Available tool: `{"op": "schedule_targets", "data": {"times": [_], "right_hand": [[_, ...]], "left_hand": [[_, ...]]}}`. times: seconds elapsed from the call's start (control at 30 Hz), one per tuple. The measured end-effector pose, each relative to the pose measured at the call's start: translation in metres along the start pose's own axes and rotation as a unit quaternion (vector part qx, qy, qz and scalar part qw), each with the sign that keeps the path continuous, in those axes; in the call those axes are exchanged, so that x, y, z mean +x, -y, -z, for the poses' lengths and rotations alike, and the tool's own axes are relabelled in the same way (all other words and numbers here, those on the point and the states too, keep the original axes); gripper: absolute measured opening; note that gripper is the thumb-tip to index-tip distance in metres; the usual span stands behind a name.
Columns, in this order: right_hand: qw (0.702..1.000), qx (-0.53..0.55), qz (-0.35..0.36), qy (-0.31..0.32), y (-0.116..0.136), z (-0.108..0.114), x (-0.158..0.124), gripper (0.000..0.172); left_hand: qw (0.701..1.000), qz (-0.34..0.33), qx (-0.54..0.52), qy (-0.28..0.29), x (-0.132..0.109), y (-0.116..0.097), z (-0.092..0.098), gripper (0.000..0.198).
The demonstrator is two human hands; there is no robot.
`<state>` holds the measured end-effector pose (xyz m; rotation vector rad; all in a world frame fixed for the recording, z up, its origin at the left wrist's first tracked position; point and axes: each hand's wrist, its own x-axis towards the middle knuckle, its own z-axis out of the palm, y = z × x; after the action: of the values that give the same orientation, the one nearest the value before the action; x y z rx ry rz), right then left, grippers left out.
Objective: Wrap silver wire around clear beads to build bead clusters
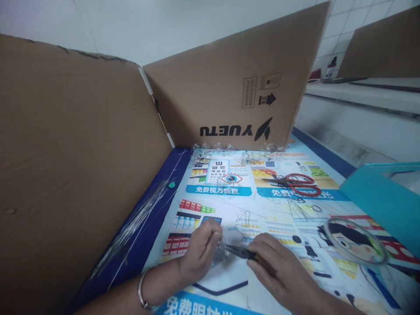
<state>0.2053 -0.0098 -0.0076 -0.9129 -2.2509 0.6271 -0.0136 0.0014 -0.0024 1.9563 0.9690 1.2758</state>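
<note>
Knuckles-up left hand (pixel 199 250) on wire piece (pixel 221 253), right hand (pixel 279 267) around pliers (pixel 240 251).

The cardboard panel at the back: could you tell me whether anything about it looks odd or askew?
Yes: the cardboard panel stands upside down, so its black logo reads inverted. Short wire offcuts lie scattered on the poster mat below it, beyond the right hand holding pliers and the left hand pinching a clear wire piece.
</note>
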Motion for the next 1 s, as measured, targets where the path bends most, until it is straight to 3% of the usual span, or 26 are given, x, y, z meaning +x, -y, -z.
{"op": "schedule_targets", "data": {"times": [0.37, 0.8, 1.0], "right_hand": [[1.000, 0.015, 0.013, -0.011, 0.000, -0.001, 0.000, 0.016], [0.999, 0.031, -0.010, -0.001, 0.001, -0.002, 0.000, 0.014], [0.999, -0.019, -0.019, 0.017, -0.006, 0.009, 0.000, 0.015]], "left_hand": [[0.997, 0.060, -0.041, 0.006, 0.002, -0.004, -0.001, 0.028], [0.999, 0.001, -0.032, 0.028, 0.002, -0.002, 0.000, 0.024], [1.000, -0.001, -0.014, 0.026, 0.001, -0.002, 0.001, 0.023]]}}
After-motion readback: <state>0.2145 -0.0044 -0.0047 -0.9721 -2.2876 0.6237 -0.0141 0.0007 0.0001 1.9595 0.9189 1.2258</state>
